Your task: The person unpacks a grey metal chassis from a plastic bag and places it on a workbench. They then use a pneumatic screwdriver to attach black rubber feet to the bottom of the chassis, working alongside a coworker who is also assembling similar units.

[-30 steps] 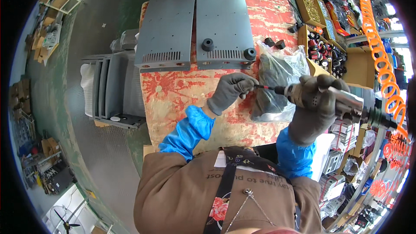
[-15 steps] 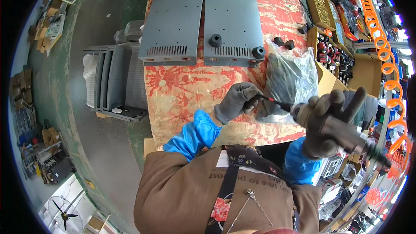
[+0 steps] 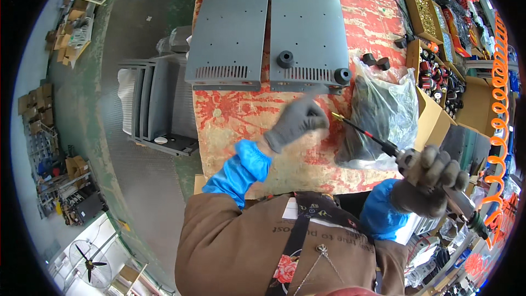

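My right hand (image 3: 430, 181), in a dark grey glove, is wrapped round a pneumatic screwdriver (image 3: 406, 159). Its long bit points up and left over the table, with a small brass-coloured screw (image 3: 337, 115) at the tip. Just left of that tip is my left hand (image 3: 298, 123), gloved in grey, partly smeared by motion. Its fingers are curled in, and what they hold, if anything, is hidden. Beyond lie two grey metal panels (image 3: 227, 27) (image 3: 308, 16) side by side, with holes and slots. Two black round rubber feet (image 3: 285, 59) (image 3: 342, 76) sit on the right panel.
A clear plastic bag (image 3: 383, 109) of dark parts lies on the worn red table (image 3: 246, 112), near loose black feet (image 3: 376, 61). Boxes of screws (image 3: 424, 13) and an orange coiled hose (image 3: 498, 82) are at right. More grey panels (image 3: 153, 98) stand at left.
My left hand has moved away from the bit tip, where its fingers were pinched, uncovering the screw there. My right hand's raised fingers have closed round the screwdriver.
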{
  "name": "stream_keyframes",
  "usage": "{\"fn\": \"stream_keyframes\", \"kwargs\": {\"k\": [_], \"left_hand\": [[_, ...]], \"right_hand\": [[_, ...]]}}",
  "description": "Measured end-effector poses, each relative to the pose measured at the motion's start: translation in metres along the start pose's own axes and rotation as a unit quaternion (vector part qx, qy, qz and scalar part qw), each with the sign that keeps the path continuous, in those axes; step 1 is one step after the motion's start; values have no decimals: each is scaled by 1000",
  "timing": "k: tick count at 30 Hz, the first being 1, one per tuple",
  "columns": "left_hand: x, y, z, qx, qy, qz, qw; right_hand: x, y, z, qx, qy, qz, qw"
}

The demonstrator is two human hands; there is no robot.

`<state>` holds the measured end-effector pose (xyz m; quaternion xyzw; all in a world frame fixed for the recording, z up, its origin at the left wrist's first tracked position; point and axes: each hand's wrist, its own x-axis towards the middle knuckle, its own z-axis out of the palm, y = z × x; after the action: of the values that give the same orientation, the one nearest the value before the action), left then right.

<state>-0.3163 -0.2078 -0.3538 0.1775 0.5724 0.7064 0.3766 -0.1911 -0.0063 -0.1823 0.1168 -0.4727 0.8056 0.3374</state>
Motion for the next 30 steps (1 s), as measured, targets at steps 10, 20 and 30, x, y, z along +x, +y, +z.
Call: {"fn": "stream_keyframes", "kwargs": {"k": [10,20,30], "left_hand": [[71,-4,-70,590,295,102,745],[36,0,-56,602,333,96,719],[16,13,-37,609,321,58,723]], "right_hand": [[-4,27,-32,-37,91,17,995],[-7,50,-41,-75,88,95,989],[23,93,-11,25,-3,87,996]]}}
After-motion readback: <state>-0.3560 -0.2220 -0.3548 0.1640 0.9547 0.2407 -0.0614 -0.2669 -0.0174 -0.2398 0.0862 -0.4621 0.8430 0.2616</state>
